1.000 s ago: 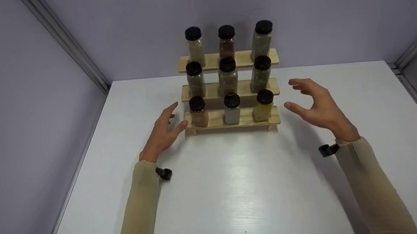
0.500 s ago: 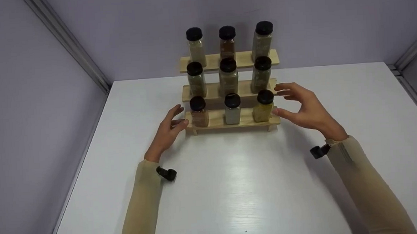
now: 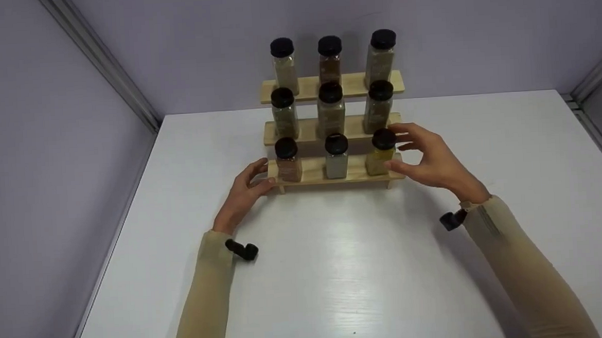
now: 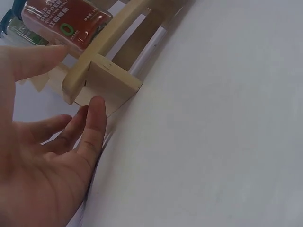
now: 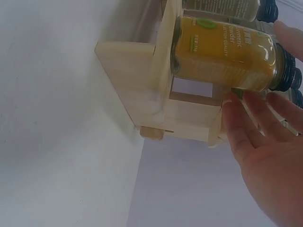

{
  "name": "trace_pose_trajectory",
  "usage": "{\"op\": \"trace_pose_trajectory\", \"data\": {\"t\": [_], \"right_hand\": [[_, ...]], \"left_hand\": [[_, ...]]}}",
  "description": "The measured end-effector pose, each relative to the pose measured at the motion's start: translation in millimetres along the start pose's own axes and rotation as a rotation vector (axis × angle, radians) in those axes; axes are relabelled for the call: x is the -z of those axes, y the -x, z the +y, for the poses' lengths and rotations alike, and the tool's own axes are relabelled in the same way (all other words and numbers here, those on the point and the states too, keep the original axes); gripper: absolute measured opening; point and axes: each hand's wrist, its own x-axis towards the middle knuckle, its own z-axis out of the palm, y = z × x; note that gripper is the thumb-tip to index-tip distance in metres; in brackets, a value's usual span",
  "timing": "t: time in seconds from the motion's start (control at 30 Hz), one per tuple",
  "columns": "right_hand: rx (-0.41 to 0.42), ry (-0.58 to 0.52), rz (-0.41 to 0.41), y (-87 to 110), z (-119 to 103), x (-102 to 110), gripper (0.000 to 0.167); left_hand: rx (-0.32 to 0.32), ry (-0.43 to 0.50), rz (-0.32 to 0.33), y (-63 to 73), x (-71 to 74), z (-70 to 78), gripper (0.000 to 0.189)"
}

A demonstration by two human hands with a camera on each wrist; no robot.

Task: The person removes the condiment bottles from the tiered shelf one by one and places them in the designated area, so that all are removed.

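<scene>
A three-tier wooden rack [image 3: 312,172] holds several black-capped spice jars. My left hand [image 3: 243,196] is at the left end of its bottom shelf, fingers bent; the thumb lies by the shelf corner in the head view. Whether it touches the wood, I cannot tell. The nearest jar there is a red pepper jar [image 4: 75,26]. On the right, my right hand [image 3: 432,163] stands around a yellow turmeric powder jar [image 5: 222,54], thumb in front, fingers behind. In the right wrist view the thumb [image 5: 289,38] looks apart from the jar, and the fingers [image 5: 239,120] are close beside it.
The rack stands on a white table [image 3: 311,271], near its back edge, before a pale wall [image 3: 197,51]. A jar with pale contents [image 3: 337,166] sits mid bottom shelf. Metal frame posts [image 3: 105,66] run along the wall corners.
My right hand has moved left from beside the rack to the turmeric jar. The left hand has come slightly right, to the shelf end, its fingers bending more. Rack and jars have stayed put.
</scene>
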Motion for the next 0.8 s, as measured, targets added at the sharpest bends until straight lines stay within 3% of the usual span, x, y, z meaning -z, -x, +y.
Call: {"op": "trace_pose_trajectory", "data": {"t": [0.13,0.53,0.8], "right_hand": [[0.003,-0.003,-0.009,-3.2,2,-3,0.072],[-0.025,-0.066,0.006,-5.2,7,-9,0.065],[-0.046,-0.065,0.021,-4.1,7,-8,0.060]], "left_hand": [[0.016,0.028,-0.006,0.2,-1.0,0.0,0.068],[0.020,0.245,0.006,-2.9,-5.7,-6.8,0.064],[0.015,0.288,0.008,-4.5,-3.6,-12.7,0.063]]}}
